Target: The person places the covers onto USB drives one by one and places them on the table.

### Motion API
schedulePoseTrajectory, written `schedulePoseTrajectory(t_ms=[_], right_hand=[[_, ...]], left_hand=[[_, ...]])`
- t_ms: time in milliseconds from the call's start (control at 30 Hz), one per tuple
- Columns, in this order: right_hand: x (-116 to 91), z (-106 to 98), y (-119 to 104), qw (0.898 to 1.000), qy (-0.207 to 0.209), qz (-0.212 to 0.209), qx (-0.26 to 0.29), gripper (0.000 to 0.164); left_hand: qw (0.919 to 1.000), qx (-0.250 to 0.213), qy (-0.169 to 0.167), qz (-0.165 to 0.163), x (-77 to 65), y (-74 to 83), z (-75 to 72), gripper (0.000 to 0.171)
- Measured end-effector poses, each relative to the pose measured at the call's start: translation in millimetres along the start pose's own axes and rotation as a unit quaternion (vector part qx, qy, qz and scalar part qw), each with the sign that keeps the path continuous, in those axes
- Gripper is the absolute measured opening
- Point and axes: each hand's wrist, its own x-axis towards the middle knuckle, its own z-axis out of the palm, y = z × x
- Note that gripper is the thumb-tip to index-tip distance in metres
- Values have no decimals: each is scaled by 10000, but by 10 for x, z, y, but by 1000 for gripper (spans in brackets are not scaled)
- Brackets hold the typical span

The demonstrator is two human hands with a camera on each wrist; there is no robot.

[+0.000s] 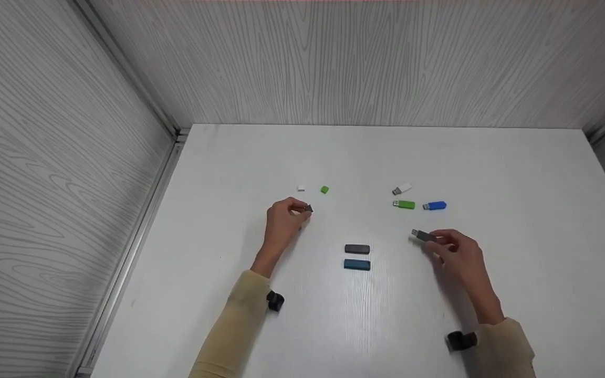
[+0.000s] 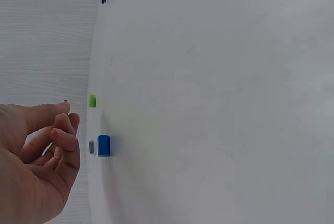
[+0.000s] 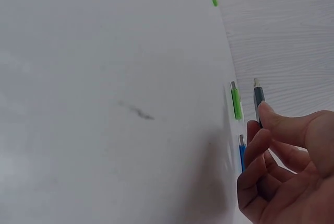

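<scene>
My left hand (image 1: 283, 220) pinches a small dark grey USB stick cap (image 1: 309, 208) between thumb and fingertips, held above the table; in the left wrist view the fingers hide most of it. A dark grey USB flash drive (image 1: 424, 235) is pinched in my right hand (image 1: 457, 254), its bare metal plug pointing left. Just beyond the left hand lie a white cap (image 1: 301, 188) and a green cap (image 1: 324, 189). The left wrist view also shows a blue cap (image 2: 104, 145), largely hidden by the hand in the head view.
Beyond the right hand lie uncapped white (image 1: 403, 189), green (image 1: 404, 205) and blue (image 1: 435, 206) USB drives. Between the hands, a dark grey stick (image 1: 357, 249) and a teal stick (image 1: 357, 264) lie parallel. Wood-grain panels (image 1: 355, 63) border the white table (image 1: 302, 341).
</scene>
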Motion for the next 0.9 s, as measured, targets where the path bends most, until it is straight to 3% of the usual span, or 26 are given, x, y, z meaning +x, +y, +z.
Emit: schedulePoseTrajectory(t_ms=[367,900], right_hand=[[51,86,-10,9998,-64,122,110,40],[50,118,-63,9991,117,165,378,39]], left_hand=[[9965,435,-502,502,-56,-1,83,15],[9950,531,-696,478,-86,-11,162,16]])
